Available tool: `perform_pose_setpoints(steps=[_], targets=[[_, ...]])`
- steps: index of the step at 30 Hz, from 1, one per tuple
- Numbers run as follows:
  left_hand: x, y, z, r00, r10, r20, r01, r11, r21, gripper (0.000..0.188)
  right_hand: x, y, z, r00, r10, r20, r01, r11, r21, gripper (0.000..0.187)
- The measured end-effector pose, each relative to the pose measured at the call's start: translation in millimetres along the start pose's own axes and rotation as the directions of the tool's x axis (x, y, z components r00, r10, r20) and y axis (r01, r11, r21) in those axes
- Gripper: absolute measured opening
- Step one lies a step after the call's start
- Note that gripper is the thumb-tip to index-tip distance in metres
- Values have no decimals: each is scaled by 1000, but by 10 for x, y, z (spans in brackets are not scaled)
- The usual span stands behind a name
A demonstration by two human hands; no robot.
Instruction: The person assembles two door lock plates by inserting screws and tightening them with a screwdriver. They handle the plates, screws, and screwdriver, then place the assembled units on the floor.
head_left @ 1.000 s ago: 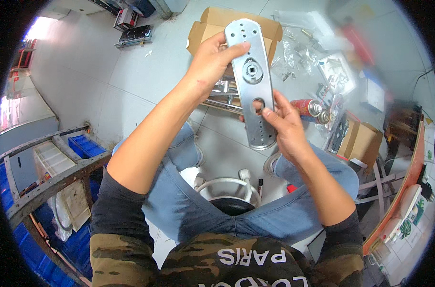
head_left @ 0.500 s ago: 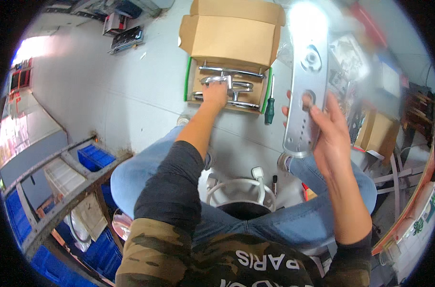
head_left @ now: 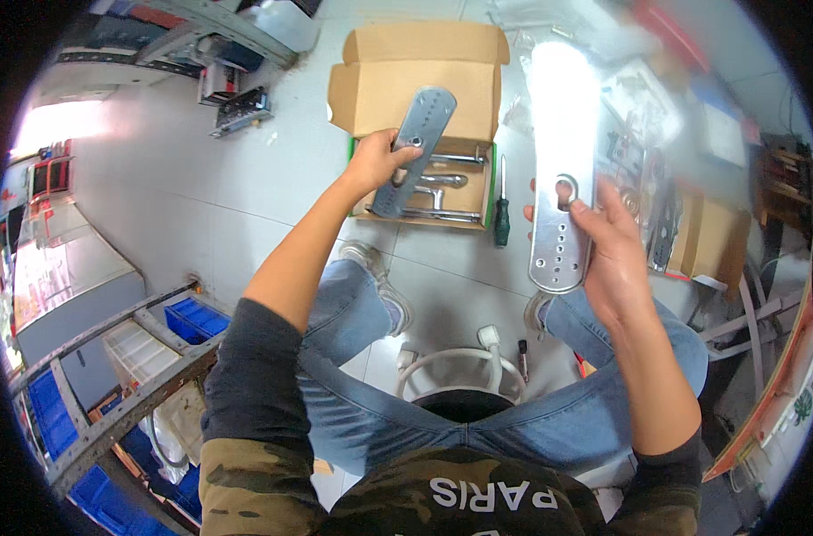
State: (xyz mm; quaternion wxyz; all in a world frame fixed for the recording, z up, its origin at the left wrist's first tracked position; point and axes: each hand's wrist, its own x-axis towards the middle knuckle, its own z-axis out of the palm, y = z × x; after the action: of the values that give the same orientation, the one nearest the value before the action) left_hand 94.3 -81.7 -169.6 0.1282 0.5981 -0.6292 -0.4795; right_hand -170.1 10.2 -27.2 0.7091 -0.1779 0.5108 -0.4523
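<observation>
My left hand point(head_left: 379, 164) is closed on a narrow metal door handle plate point(head_left: 427, 116), with rounded ends and a row of holes, held tilted above an open cardboard box point(head_left: 422, 87). My thumb lies across the plate's face; whatever is on its underside is hidden. In the box are shiny lever door handles point(head_left: 442, 180), partly covered by the plate. My right hand point(head_left: 614, 237) grips a longer silver door plate point(head_left: 563, 134), upright on the right, with a keyhole-shaped opening and several small holes. Its upper part is washed out by glare.
A screwdriver point(head_left: 502, 213) with a green handle lies right of the box. Another open carton point(head_left: 712, 234) and plastic-wrapped parts point(head_left: 643, 107) sit farther right. A metal rack point(head_left: 138, 393) with blue bins stands at the left. Between my legs is a round-framed stool point(head_left: 460, 357).
My left hand has lifted a door handle plate out of the box, turning it up into view. My right hand keeps hold of its plate, which has turned slightly.
</observation>
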Motion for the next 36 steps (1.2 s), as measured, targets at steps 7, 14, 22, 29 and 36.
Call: perform_pose_setpoints(steps=[7, 14, 22, 29, 36], targets=[[-1029, 1049, -273, 993, -118, 27, 83, 507, -858, 30, -83, 131, 116, 994, 7, 106, -1, 998, -59, 43], [-1233, 1182, -14, 994, -90, -57, -16, 400, -916, 30, -149, 196, 258, 963, 33, 268, -28, 999, -22, 49], [-1113, 1062, -8, 981, -8, 194, 194, 136, -972, 33, -66, 176, 284, 971, 79, 227, -76, 997, -21, 52], [-1100, 1038, 7, 984, -104, 143, 163, 219, -962, 32, -10, 286, 294, 964, 128, 231, -121, 992, -48, 52], [-1151, 1085, 2, 988, -93, 127, 144, 211, -967, 33, -27, 301, 273, 965, 84, 248, -69, 995, -67, 52]])
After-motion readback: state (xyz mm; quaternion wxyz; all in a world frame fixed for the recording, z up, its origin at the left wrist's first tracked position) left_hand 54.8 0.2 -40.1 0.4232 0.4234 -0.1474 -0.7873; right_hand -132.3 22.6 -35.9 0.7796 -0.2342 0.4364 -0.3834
